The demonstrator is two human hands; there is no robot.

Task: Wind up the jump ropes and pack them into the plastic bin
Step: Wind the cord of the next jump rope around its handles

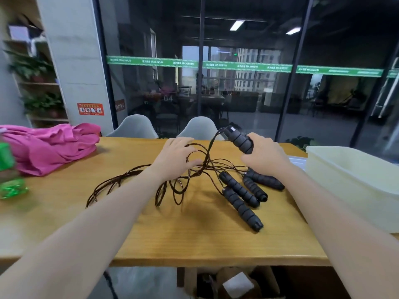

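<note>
**Jump ropes, tangled: sorting stage**

Step in hand: separating one rope from the heap before any winding; none looks coiled or packed yet.

- Right hand [264,155]: fingers curled round one handle [241,140], lifted off the worktop [194,229] near its far edge.
- Left hand [178,155]: fingers spread and loosely bent among the cords [133,182]; whether it pinches a strand I cannot tell.
- Four more handles [243,203]: lying right of centre, black, cylindrical, ribbed foam.
- Cords: thin, dark, glossy, looped and crossing, trailing toward the left edge.
- Bin [354,180]: pale translucent plastic, rectangular, at the right edge.
- Cloth [49,147]: pink, crumpled, far left corner.

Next move, by judgement: trace the held handle's cord free of the loops, then wrap it.
</note>
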